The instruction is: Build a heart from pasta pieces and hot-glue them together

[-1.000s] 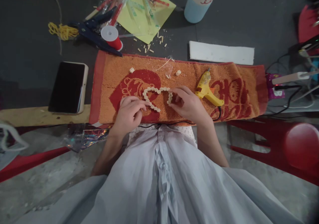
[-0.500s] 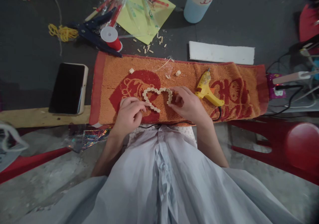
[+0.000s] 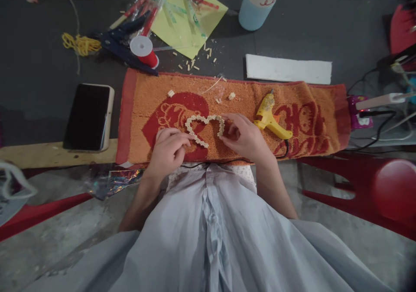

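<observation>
A heart-shaped outline (image 3: 206, 120) made of small pale pieces lies on the orange towel (image 3: 149, 110). Its lower right side is open, with a gap beneath the right lobe. My left hand (image 3: 168, 151) pinches the outline's left side with its fingertips, the other fingers curled. On the opposite side, the thumb and fingers of my right hand (image 3: 245, 137) close on the end of the right lobe. Small pale clusters, one of them a little block (image 3: 232, 95), sit on the towel above the heart. A yellow glue gun (image 3: 271, 118) rests to the right of my right hand.
A phone (image 3: 87, 116) lies left of the towel. Behind it are dark blue pliers (image 3: 120, 45), a red thread spool (image 3: 147, 56), yellow paper (image 3: 208, 21) and scattered stick bits. A white strip (image 3: 289, 69) and a blue bottle (image 3: 253, 12) stand farther back. Cables run at right.
Both hands and the heart outline stay in almost the same place. Only a very slight shift of the whole view shows.
</observation>
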Motion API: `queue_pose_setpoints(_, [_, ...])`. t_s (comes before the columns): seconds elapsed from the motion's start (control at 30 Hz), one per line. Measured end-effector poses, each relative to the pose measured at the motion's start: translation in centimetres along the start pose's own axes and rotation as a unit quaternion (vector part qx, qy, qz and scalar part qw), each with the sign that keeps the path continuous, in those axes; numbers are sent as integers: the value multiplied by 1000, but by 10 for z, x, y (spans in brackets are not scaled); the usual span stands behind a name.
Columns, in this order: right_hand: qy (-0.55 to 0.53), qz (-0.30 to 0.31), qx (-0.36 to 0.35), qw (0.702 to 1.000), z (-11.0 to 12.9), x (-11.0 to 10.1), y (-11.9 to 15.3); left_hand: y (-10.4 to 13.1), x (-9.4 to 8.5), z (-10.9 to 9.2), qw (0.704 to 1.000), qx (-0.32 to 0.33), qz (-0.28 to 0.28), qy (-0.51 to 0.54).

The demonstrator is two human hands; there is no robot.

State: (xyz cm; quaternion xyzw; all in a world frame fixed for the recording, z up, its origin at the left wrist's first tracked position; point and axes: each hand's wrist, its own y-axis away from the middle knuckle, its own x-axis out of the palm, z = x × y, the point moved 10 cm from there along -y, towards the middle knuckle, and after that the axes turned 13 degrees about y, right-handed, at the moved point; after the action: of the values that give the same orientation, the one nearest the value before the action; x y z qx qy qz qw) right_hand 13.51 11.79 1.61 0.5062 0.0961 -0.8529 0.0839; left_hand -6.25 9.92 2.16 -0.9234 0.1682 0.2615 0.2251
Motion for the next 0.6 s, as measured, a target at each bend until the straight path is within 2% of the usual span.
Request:
queue_pose_setpoints(0.23, [7,0,-7,1000,1,-1,0,0,-1,0,1000,-4,-3,4])
queue_pose_setpoints(0.47, [7,11,-2,1000,2,0,0,1,3,8,998,-54,15,-2])
queue_pose_setpoints(0.6, [2,10,0,1000,2,-1,0,-1,-1,7,998,-61,-4,23])
